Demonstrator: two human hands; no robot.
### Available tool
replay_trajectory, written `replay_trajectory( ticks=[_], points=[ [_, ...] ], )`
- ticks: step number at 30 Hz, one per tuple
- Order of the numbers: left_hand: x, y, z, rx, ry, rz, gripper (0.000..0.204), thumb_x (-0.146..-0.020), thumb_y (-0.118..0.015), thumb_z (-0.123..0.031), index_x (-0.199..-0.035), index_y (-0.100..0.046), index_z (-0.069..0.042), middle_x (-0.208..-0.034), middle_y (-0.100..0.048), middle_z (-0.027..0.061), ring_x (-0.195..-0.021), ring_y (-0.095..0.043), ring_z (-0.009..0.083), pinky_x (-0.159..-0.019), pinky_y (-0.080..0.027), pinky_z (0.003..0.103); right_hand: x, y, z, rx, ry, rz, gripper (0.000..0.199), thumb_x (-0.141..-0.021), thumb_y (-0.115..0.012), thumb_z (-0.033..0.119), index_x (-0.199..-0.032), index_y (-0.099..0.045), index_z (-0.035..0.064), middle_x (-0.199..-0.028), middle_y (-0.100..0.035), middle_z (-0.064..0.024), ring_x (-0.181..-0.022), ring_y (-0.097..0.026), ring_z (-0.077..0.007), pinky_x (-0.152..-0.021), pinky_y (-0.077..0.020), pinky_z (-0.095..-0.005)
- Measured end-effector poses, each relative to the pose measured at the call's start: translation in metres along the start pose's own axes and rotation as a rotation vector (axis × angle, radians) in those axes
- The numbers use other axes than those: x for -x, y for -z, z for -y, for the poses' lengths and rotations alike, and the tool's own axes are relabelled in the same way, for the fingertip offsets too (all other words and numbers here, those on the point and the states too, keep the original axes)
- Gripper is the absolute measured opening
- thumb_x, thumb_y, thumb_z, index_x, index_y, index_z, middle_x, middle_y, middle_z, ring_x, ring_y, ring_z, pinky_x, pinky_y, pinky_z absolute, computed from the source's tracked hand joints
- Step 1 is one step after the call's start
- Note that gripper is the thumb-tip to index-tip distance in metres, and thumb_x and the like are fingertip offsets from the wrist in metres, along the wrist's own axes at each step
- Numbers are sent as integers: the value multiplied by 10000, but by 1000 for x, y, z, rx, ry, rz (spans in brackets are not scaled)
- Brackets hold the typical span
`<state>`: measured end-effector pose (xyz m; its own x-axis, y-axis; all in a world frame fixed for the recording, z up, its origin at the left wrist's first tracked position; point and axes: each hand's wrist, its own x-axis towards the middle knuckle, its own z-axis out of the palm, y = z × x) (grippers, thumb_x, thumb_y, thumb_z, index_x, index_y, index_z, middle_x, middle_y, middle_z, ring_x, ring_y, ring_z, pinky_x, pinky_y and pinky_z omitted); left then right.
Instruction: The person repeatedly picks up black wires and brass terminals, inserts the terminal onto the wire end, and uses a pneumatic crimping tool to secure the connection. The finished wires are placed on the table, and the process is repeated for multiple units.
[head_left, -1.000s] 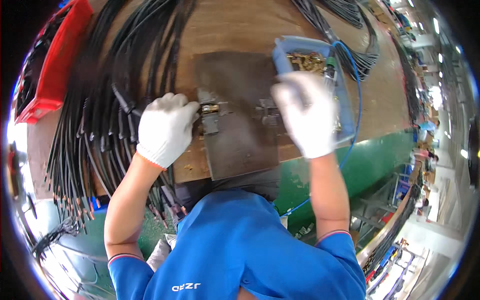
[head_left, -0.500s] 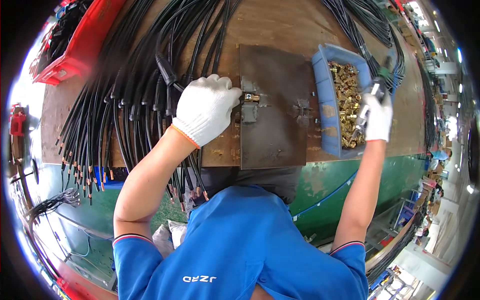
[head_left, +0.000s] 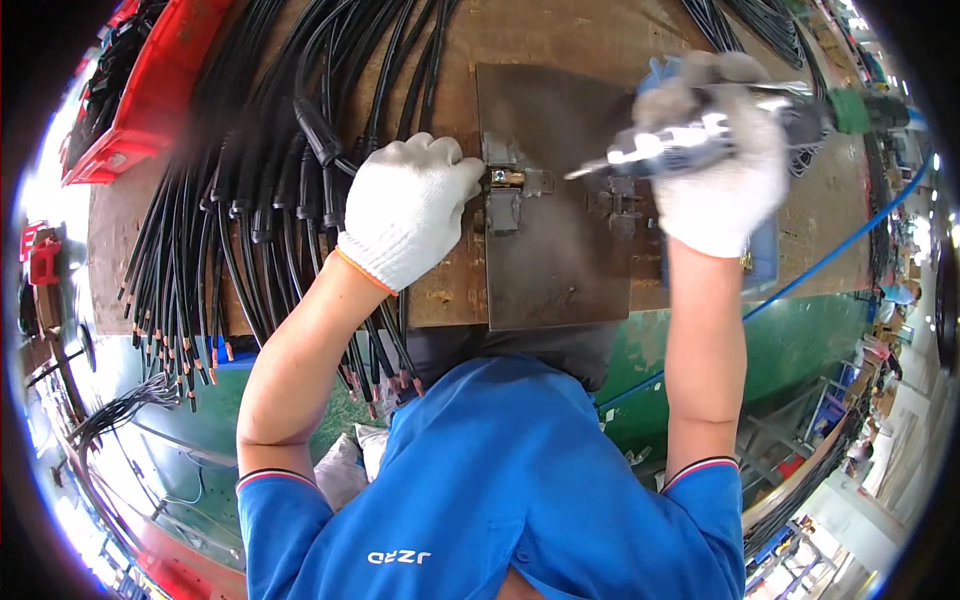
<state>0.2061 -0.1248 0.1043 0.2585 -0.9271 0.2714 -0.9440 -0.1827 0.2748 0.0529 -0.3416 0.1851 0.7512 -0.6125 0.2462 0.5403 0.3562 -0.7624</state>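
Here we see the brass fitting [head_left: 508,178] on the dark plate [head_left: 560,275], our left hand [head_left: 408,210] close by at its nine o'clock, fingers curled; we cannot tell what, if anything, they grip. Farther off at three o'clock, our right hand [head_left: 737,188] wraps round a driver [head_left: 655,150], its tip near the fitting. Blur softens both, and they hide most of the blue bin [head_left: 765,257].

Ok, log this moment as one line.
left hand: beside brass connector on dark plate | right hand: gripping power screwdriver, bit apart from connector | black cables: left of plate
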Motion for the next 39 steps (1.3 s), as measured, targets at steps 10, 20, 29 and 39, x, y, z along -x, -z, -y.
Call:
replay_trajectory(
  ticks=[10,20,29,39],
  points=[
    [-1,-1,-1,-4,7,32,141,-885,-734,-139,-1020,-769,-116,-921,-693,77,-911,-687,307,-778,-564,439,2,-4,-62,25,-39,122,313,-965,-713,25,-1266,-677,104,-1149,-733,-165,-894,-708,-271,-785,-602,-472],
    [0,0,-2,-44,-7,-14,66,-801,-735,-114,-866,-740,-111,-873,-690,86,-896,-713,289,-755,-593,430,-25,-16,-60,200,-173,643,397,-775,-752,-123,-1118,-633,38,-1067,-702,-167,-890,-719,-231,-760,-621,-364],
    [0,-1,-1,-45,-13,-39,75,-810,-741,-118,-885,-745,-114,-883,-698,78,-895,-717,279,-767,-594,422,-12,-27,-73,320,-43,397,414,-798,-831,-64,-1153,-641,32,-1045,-728,-110,-946,-717,-193,-833,-618,-360],
    [-1,-4,-2,-30,0,-64,50,-828,-716,-113,-871,-741,-110,-872,-695,70,-882,-713,278,-757,-591,424,-2,-33,-86,666,201,271,353,-764,-813,-107,-1035,-653,54,-939,-729,-66,-847,-712,-153,-773,-596,-335]
  ],
)
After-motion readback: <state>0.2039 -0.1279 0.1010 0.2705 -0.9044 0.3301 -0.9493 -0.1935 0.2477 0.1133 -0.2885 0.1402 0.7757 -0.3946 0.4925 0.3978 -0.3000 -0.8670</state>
